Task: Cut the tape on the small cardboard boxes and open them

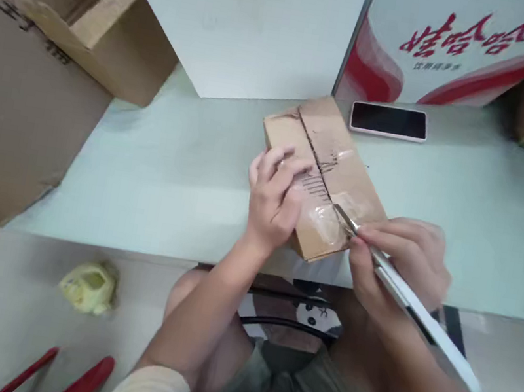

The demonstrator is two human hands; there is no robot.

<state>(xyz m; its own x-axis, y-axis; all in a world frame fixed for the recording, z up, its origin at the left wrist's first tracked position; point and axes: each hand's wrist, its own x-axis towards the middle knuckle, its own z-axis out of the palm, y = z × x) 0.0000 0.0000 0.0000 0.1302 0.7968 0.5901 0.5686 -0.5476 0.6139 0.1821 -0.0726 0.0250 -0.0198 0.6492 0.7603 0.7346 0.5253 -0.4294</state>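
Cardboard box [330,160] lying aslant between two separated hands; knife tip meeting the seam [316,153] beside the right hand.

The left hand [271,201] is holding the box by its left long edge, fingers curling over the top, so it is the nearer hand and is touching the cardboard; the box is sitting on the table [181,203] just right of that hand, its long axis running from beyond the left hand toward the near side of the right, the seam following the same slant; the right hand [405,253] is closing around a white-handled knife [403,290], its blade pointing left and away from the person; a phone [389,121] is lying beyond the right hand.
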